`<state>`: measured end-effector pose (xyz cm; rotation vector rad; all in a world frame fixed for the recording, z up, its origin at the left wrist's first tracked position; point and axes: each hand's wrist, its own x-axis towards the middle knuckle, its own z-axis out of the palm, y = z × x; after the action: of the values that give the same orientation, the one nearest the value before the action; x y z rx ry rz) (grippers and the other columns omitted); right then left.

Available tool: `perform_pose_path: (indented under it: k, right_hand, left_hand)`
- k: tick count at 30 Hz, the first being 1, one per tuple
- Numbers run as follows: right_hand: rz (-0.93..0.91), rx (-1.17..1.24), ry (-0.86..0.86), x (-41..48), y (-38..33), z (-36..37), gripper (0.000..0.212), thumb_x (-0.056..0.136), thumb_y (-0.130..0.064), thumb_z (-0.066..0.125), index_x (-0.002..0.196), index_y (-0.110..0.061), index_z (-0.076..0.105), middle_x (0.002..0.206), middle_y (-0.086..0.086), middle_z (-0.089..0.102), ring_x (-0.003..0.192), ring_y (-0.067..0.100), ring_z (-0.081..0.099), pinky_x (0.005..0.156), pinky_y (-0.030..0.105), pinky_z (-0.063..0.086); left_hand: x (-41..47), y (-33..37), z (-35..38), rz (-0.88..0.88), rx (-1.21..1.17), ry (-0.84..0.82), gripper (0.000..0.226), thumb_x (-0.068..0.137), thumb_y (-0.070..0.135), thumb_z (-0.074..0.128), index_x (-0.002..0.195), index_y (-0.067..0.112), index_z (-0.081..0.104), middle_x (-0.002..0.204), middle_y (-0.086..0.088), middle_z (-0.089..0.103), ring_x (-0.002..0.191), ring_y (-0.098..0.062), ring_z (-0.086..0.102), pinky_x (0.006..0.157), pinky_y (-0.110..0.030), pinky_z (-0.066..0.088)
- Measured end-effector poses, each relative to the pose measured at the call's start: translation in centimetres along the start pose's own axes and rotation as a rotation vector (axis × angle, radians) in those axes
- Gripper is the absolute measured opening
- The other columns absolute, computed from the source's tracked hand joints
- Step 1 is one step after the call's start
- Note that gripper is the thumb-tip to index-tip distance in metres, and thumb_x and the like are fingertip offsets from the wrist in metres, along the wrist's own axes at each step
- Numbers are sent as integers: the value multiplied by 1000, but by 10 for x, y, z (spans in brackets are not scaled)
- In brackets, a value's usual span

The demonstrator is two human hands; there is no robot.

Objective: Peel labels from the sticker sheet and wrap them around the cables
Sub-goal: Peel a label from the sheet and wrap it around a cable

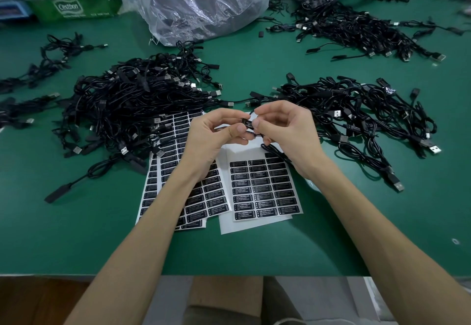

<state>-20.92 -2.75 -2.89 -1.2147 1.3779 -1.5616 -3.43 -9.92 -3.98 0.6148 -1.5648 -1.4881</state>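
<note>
In the head view, the left hand and right hand meet just above the sticker sheet. Thumb and forefinger of each pinch one black label, and it seems to be folding around a cable whose loose end trails down under the right hand onto the sheet. This one wrap looks under way rather than finished. The sheet's top strip is bare white backing (labels gone from there, by the look of it), but most rows below remain full, and further sheets lie overlapped to its left, largely full. Large tangles of cables sit on the green surface, one to the left and one to the right. Which of them carry labels is too small to tell, so much of the job likely remains.
</note>
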Motion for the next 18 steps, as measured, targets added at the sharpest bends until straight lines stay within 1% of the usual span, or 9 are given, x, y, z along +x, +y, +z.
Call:
perform_pose_path:
  k: [3, 7, 10, 13, 16, 18]
  right_hand:
    - [2, -4, 3, 0, 0, 0, 16, 88, -6, 79, 103, -9, 72, 81, 6, 76, 65, 25, 64, 63, 33, 55]
    - [4, -19, 16, 0, 0, 1, 16, 88, -7, 79, 102, -9, 72, 81, 5, 76, 59, 18, 62, 62, 32, 53]
    - [0, -33, 31, 0, 0, 1, 16, 88, -7, 79, 102, -8, 72, 81, 6, 76, 58, 16, 62, 61, 31, 53]
    - [-5, -29, 40, 0, 0, 2, 16, 88, -7, 79, 102, -10, 72, 81, 5, 76, 61, 17, 64, 61, 31, 54]
    - [-7, -18, 41, 0, 1, 2, 16, 88, -6, 79, 102, -10, 71, 81, 5, 76, 64, 22, 66, 64, 37, 57]
    - [-9, -21, 33, 0, 2, 3, 16, 88, -7, 79, 102, -12, 71, 83, 4, 77, 64, 22, 67, 65, 37, 58]
  left_hand:
    - [0, 0, 0, -3, 0, -3, 17, 89, 6, 76, 106, 8, 76, 91, -11, 77, 79, -31, 77, 74, -31, 62]
    - [0, 0, 0, -6, 19, -7, 19, 92, 7, 75, 111, 4, 75, 94, -12, 77, 81, -33, 77, 74, -31, 61]
    - [0, 1, 1, -11, 31, -7, 22, 92, 7, 74, 114, 2, 74, 94, -13, 77, 81, -32, 77, 74, -32, 61]
    - [0, 1, 1, -15, 38, -6, 22, 93, 8, 74, 114, 2, 73, 94, -13, 78, 80, -31, 77, 74, -33, 62]
    - [0, 1, 2, -17, 49, 2, 21, 95, 9, 73, 115, 3, 74, 93, -11, 78, 79, -31, 76, 74, -33, 62]
    - [0, 0, 2, -16, 61, 9, 20, 95, 8, 72, 114, 4, 74, 91, -12, 77, 78, -32, 76, 74, -34, 62]
